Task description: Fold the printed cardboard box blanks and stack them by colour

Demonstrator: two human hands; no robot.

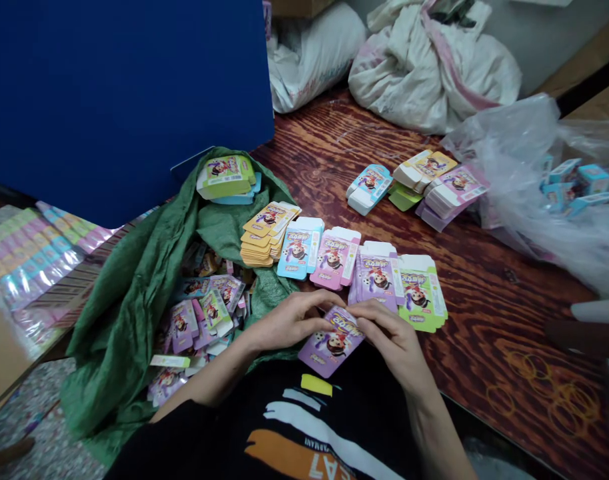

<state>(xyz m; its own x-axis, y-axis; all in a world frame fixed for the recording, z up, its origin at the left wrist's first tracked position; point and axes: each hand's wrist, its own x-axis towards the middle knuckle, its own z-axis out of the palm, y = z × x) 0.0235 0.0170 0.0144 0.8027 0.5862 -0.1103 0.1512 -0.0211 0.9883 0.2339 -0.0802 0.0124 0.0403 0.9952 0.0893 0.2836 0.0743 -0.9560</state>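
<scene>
Between my two hands is a flat purple card box (329, 350) with a cartoon figure on its face. My left hand (297, 319) grips its upper left side, and the fingers of my right hand (384, 327) close on its upper right corner. Just beyond lies a row of flattened boxes by colour: a yellow stack (267, 233), a blue stack (299, 250), a pink stack (336, 259), a purple stack (377, 273) and a green stack (422, 293). To the left, a green woven sack (134, 287) gapes around many loose mixed boxes (214, 313).
More stacks stand farther back: blue boxes (369, 187), yellow boxes (427, 167) and pink boxes (459, 187). A clear plastic bag (524, 147) with blue boxes is at right, rubber bands (549, 387) lie nearer. A blue panel (124, 100) blocks the upper left; white sacks (429, 73) sit behind.
</scene>
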